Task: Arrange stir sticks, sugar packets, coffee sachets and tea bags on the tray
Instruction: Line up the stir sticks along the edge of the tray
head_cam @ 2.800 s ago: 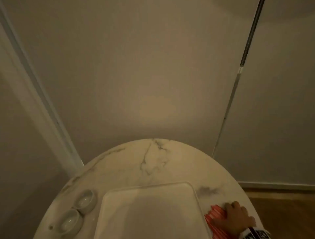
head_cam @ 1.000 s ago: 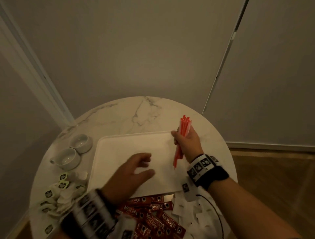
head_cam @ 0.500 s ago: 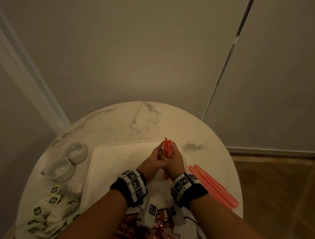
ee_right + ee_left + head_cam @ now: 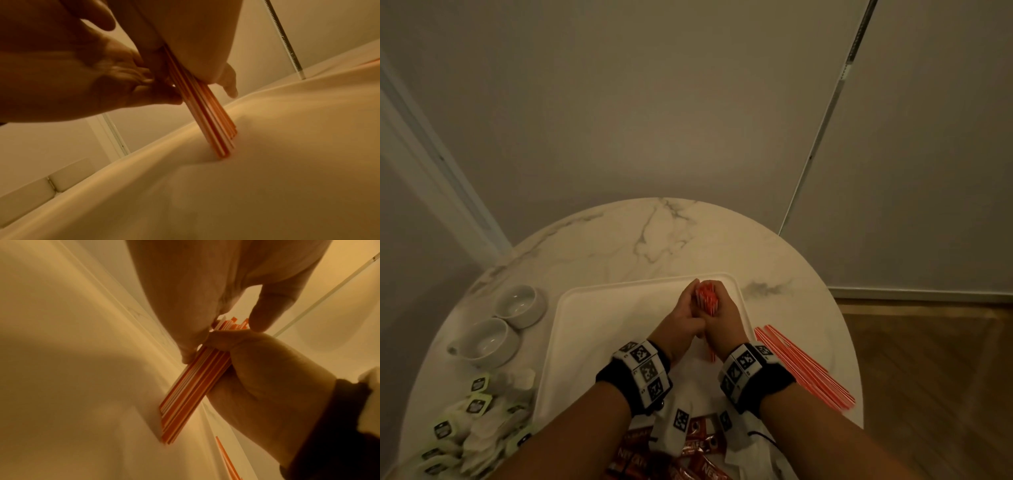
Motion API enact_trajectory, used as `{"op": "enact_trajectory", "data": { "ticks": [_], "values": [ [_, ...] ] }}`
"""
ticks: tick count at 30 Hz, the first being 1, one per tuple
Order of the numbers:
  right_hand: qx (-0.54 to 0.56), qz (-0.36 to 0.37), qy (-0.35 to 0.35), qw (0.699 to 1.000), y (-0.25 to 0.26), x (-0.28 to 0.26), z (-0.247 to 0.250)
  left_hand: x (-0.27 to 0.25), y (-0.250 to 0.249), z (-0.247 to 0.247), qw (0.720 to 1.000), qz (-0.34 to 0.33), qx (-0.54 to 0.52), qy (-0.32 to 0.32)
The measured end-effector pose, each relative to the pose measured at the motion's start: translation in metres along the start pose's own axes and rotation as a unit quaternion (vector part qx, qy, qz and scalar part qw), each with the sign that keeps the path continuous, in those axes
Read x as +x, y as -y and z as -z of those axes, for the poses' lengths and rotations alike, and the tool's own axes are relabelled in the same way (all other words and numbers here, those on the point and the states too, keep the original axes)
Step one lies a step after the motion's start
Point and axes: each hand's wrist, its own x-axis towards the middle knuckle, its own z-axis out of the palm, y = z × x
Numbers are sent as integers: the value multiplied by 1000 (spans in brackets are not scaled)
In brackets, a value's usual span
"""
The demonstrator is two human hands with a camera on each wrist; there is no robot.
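Note:
Both hands hold one bundle of orange-and-white stir sticks (image 4: 707, 298) upright over the white tray (image 4: 599, 322), near its right side. My left hand (image 4: 683, 317) and right hand (image 4: 724, 320) are curled round the bundle (image 4: 191, 389) from either side. The bundle's (image 4: 207, 116) lower ends touch the tray floor (image 4: 267, 178). More stir sticks (image 4: 804, 368) lie on the table right of the tray. Red coffee sachets (image 4: 688, 459) and white sugar packets (image 4: 753, 459) lie at the near edge, partly under my arms. Tea bags (image 4: 469, 425) are heaped at the near left.
Two small white dishes (image 4: 498, 322) stand on the round marble table (image 4: 654, 236) left of the tray. A wall stands close behind the table. Wooden floor (image 4: 928, 377) shows to the right.
My right hand lifted a bundle of stir sticks from the table over the tray. The left hand joined it, and both now hold the bundle upright with its ends on the tray.

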Motion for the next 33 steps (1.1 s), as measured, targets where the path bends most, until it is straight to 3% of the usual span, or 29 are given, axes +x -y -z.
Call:
{"op": "enact_trajectory", "data": {
  "ticks": [4, 8, 10, 12, 14, 17, 19, 23, 26, 27, 31, 33],
  "values": [
    [-14, -43, 14, 999, -1, 2, 0, 2, 5, -2, 1000, 8, -14, -3],
    [-56, -80, -24, 995, 14, 18, 9, 9, 4, -3, 999, 38, -9, -23],
    [-79, -146, -44, 985, 19, 34, 18, 16, 6, -1, 996, 64, 34, -43],
    [-118, -229, -18, 966, 18, 51, 26, 22, 6, -2, 991, 85, 87, -49],
    [-192, -264, 22, 945, 18, 60, 31, 27, 6, -5, 983, 119, 134, -49],
    [-256, -266, 19, 929, 14, 66, 36, 33, 8, -12, 963, 146, 222, -41],
    [-321, -215, 51, 921, 11, 68, 34, 38, 9, -14, 939, 134, 315, -27],
    [-451, -175, 83, 872, 4, 77, 26, 49, 13, -21, 857, 76, 508, 40],
    [-477, -158, 64, 862, 5, 80, 28, 52, 19, -29, 797, 80, 594, 76],
    [-484, -151, 62, 860, 7, 79, 29, 53, 21, -30, 794, 78, 599, 72],
    [-503, -152, 81, 847, 9, 82, 30, 56, 25, -29, 830, 49, 554, 39],
    [-510, -151, 88, 842, 9, 84, 30, 56, 23, -30, 829, 39, 557, 37]
  ]
}}
